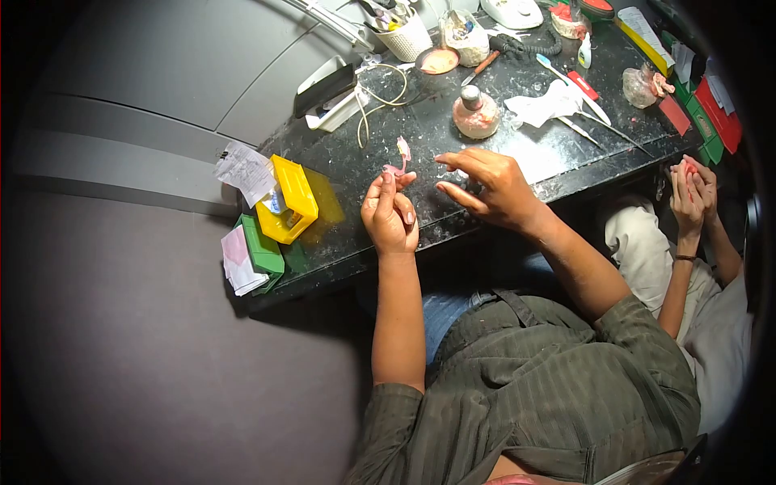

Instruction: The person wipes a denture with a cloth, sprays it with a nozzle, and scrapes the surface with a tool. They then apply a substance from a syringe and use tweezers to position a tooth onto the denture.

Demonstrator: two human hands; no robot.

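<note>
1. The person's left hand (pixel 391 223) pinches a small pink piece (pixel 403 147) between thumb and fingertips, with its pale, narrow end pointing up and away.
2. The pink piece is above the near part of the dark tabletop (pixel 347 214), to the left of the right hand (pixel 499 187).
3. The right hand is open, thumb and fingers apart, beside the pink piece but not touching it; nothing shows in its grasp.
4. Beyond the right hand stands a squat, stained bottle (pixel 475 121) with a grey cap; a crumpled white sheet (pixel 543 107) lies to its right.
5. A brown-handled tool (pixel 482 67) lies behind the bottle.
6. Left of the left hand, a yellow bin (pixel 284 222) with papers sits near a green bin (pixel 265 249).
7. At far right, another person's hands (pixel 693 194) hold something red.
</note>
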